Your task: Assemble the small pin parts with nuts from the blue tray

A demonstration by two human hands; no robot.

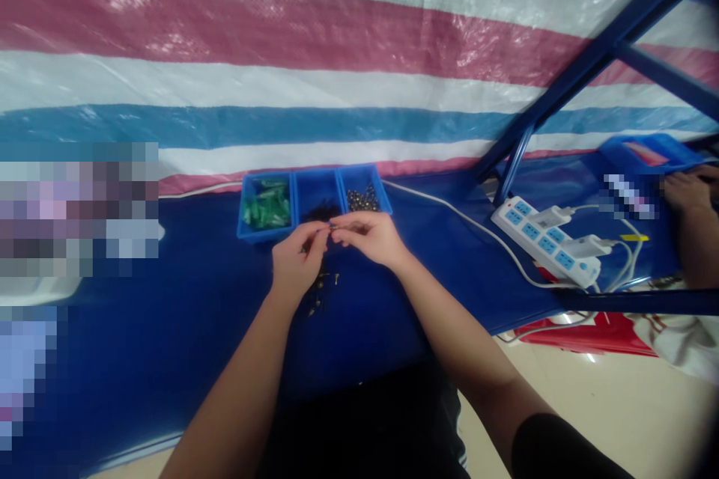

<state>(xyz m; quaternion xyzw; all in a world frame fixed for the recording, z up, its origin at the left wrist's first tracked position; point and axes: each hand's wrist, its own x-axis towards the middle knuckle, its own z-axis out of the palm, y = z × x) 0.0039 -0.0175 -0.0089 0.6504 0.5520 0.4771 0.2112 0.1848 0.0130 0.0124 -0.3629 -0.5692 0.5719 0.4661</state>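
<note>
My left hand (299, 258) and my right hand (368, 236) meet over the blue table (168, 329), fingertips pinched together on a small metal part (332, 225) held between them. Just beyond them stand three blue bins: one with green plastic pieces (266, 206), one with dark pieces (320, 208), one with small metal screws (362, 198). Several small assembled pieces (319, 292) lie loose on the table under my left hand.
A white power strip (544, 241) with plugged-in adapters and cables lies at the right. Another person's hand (688, 191) rests near a blue tray (645, 153) at the far right. A blue metal frame (589, 63) slants overhead. A striped tarp hangs behind.
</note>
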